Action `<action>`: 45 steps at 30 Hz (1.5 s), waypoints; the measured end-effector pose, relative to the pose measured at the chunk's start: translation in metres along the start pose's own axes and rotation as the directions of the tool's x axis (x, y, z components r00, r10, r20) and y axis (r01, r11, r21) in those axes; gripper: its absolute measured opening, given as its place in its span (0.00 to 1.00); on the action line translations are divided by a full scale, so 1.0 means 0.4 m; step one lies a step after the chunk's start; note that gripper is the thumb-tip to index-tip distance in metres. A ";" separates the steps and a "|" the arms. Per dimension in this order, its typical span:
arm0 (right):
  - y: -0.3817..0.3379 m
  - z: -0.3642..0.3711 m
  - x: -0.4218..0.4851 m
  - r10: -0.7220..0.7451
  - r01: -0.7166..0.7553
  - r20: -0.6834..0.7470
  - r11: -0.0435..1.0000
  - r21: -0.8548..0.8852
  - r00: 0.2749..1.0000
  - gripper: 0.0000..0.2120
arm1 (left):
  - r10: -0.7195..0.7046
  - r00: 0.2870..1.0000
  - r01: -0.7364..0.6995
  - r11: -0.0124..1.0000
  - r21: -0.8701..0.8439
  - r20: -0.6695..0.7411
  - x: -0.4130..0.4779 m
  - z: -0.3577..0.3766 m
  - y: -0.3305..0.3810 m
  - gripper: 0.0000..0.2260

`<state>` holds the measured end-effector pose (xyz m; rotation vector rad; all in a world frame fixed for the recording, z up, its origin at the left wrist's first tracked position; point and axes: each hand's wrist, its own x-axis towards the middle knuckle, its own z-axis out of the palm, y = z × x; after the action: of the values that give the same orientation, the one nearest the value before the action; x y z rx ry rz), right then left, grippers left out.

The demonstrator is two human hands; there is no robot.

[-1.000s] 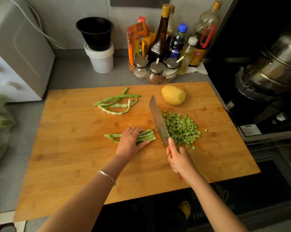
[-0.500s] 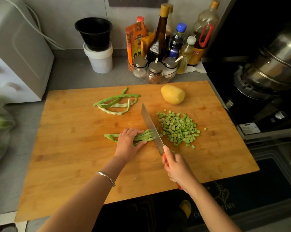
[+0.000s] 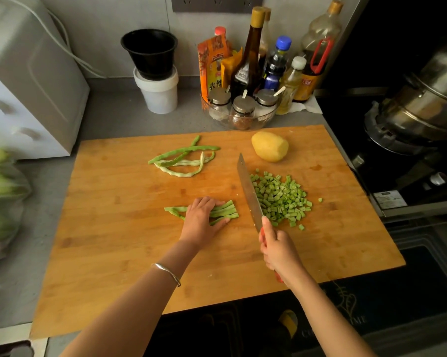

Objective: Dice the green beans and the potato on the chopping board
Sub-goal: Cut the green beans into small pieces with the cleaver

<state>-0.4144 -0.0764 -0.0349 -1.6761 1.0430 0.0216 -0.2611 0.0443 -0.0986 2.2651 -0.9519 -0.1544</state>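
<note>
Rightward slid the cleaver (image 3: 246, 189), off the green beans (image 3: 225, 210); right hand (image 3: 279, 249) gripped its mostly hidden handle, left hand (image 3: 199, 220) pressed the beans, fingers seemingly together.

Left forearm (image 3: 129, 300): bare from the lower left of the frame to the left hand (image 3: 201, 217).
Left wrist: thin, plain silver bangle (image 3: 167, 273).
Right forearm (image 3: 327, 313): bare up to the right hand (image 3: 279, 251).
Lower centre: yellow-and-dark shape, maybe a slipper toe (image 3: 289, 321); too dim to be sure.
</note>
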 end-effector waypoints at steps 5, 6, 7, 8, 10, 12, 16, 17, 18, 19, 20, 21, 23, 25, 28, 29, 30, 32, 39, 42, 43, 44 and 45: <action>-0.021 -0.009 -0.023 -0.047 0.043 0.085 0.997 0.057 0.995 0.26 | 0.049 0.999 -0.049 0.999 0.016 0.011 -0.015 -0.006 -0.014 0.25; -0.023 -0.004 -0.029 -0.052 0.047 0.099 0.997 0.056 0.994 0.26 | 0.053 0.999 -0.053 0.999 0.009 -0.007 -0.019 -0.006 -0.018 0.24; -0.025 0.000 -0.034 -0.055 0.050 0.109 0.997 0.052 0.992 0.26 | 0.054 0.998 -0.054 0.999 0.003 -0.025 -0.024 -0.005 -0.020 0.22; -0.026 0.005 -0.036 -0.058 0.052 0.119 0.997 0.048 0.991 0.25 | 0.055 0.998 -0.055 0.998 -0.002 -0.043 -0.026 -0.005 -0.021 0.20; -0.025 0.013 -0.040 -0.063 0.057 0.140 0.997 0.044 0.988 0.25 | 0.048 0.997 -0.049 0.999 -0.021 -0.066 -0.027 -0.004 -0.020 0.18; -0.019 0.021 -0.041 -0.062 0.058 0.147 0.998 0.029 0.987 0.25 | 0.037 0.996 -0.041 0.998 -0.044 -0.076 -0.027 0.000 -0.022 0.16; -0.011 0.036 -0.042 -0.029 0.034 0.129 0.999 -0.033 0.991 0.27 | 0.009 0.998 -0.013 0.998 -0.069 -0.060 -0.022 0.001 -0.024 0.16; -0.013 0.042 -0.040 -0.019 0.025 0.124 0.999 -0.043 0.992 0.27 | 0.001 0.999 -0.005 0.997 -0.073 -0.051 -0.020 0.001 -0.023 0.16; -0.018 0.050 -0.033 -0.008 0.015 0.113 0.998 -0.054 0.994 0.27 | -0.005 0.999 0.001 0.997 -0.075 -0.044 -0.019 0.000 -0.023 0.16; -0.026 0.058 -0.025 0.001 0.006 0.099 0.998 -0.070 0.995 0.28 | -0.005 0.999 0.001 0.997 -0.075 -0.044 -0.018 0.001 -0.023 0.15; -0.034 0.065 -0.014 0.004 0.004 0.085 0.996 -0.093 0.996 0.29 | -0.002 0.999 -0.001 0.997 -0.073 -0.045 -0.019 0.002 -0.024 0.15; -0.042 0.073 -0.003 0.001 0.008 0.074 0.993 -0.119 0.997 0.29 | 0.000 0.999 -0.003 0.998 -0.070 -0.046 -0.020 0.001 -0.023 0.16; -0.047 0.079 0.012 -0.017 0.025 0.055 0.988 -0.153 0.998 0.29 | 0.002 0.999 -0.005 0.998 -0.062 -0.053 -0.021 0.000 -0.020 0.16; -0.029 0.072 0.010 -0.028 0.035 0.057 0.990 -0.133 0.998 0.29 | 0.006 0.998 -0.009 0.998 -0.058 -0.057 -0.022 0.000 -0.020 0.16; 0.005 0.047 -0.006 -0.027 0.031 0.062 0.998 -0.056 0.998 0.28 | 0.015 0.998 -0.018 0.999 -0.049 -0.058 -0.024 -0.005 -0.016 0.16; 0.010 0.038 -0.009 -0.027 0.029 0.051 0.999 -0.040 0.998 0.27 | 0.019 0.998 -0.021 0.999 -0.040 -0.058 -0.023 -0.006 -0.017 0.16; 0.009 0.030 -0.010 -0.029 0.030 0.038 0.999 -0.031 0.999 0.27 | 0.024 0.998 -0.026 0.999 -0.031 -0.056 -0.023 -0.007 -0.019 0.17; 0.002 0.018 -0.011 -0.029 0.029 0.034 0.999 -0.015 0.999 0.27 | 0.032 0.999 -0.032 0.999 -0.001 -0.042 -0.027 -0.010 -0.019 0.19; -0.018 0.039 -0.049 -0.074 0.070 0.129 0.997 0.036 0.989 0.26 | 0.015 0.996 -0.015 1.000 0.005 -0.089 -0.040 -0.016 -0.028 0.18; -0.015 0.049 -0.054 -0.087 0.084 0.143 0.996 0.029 0.986 0.26 | -0.002 0.994 -0.001 1.000 -0.028 -0.108 -0.036 -0.010 -0.029 0.16; -0.012 0.051 -0.055 -0.085 0.083 0.143 0.996 0.018 0.986 0.26 | -0.003 0.993 -0.001 0.999 -0.040 -0.115 -0.037 -0.007 -0.030 0.16; -0.010 0.054 -0.055 -0.079 0.080 0.137 0.997 -0.002 0.987 0.27 | -0.003 0.993 -0.004 0.999 -0.051 -0.121 -0.038 -0.005 -0.029 0.15; -0.008 0.059 -0.054 -0.073 0.076 0.122 0.997 -0.023 0.990 0.27 | -0.004 0.992 -0.003 0.998 -0.060 -0.125 -0.038 -0.003 -0.029 0.15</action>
<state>-0.4145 -0.0444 -0.0309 -1.7161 0.8923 0.0890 -0.2648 0.0610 -0.1072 2.1928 -0.8697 -0.0403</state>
